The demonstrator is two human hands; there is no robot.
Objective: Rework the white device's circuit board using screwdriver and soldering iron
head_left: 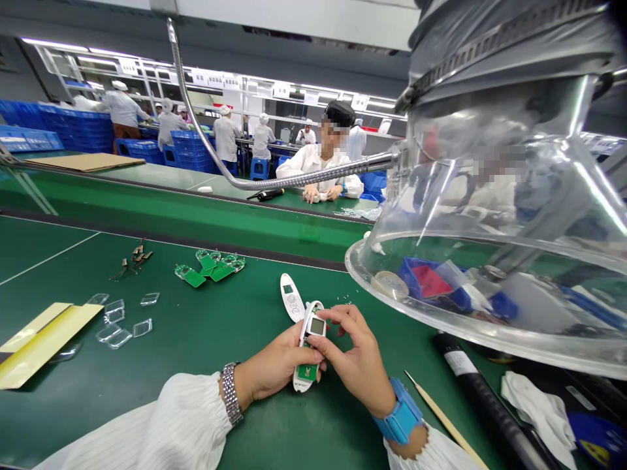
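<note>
Gripping a white device [304, 326] with green circuit board [307, 372] between curled fingers [343, 320] of left hand [274, 362] and right hand [355, 356]

Way past the hands [313, 346]: long green bench [161, 183], stacked blue crates [191, 153], workers [226, 138] in white coats, ceiling strip lights [53, 44].

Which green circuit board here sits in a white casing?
The green circuit board in the white casing, held by the left hand; the other boards lie loose in a cluster on the green mat.
</note>
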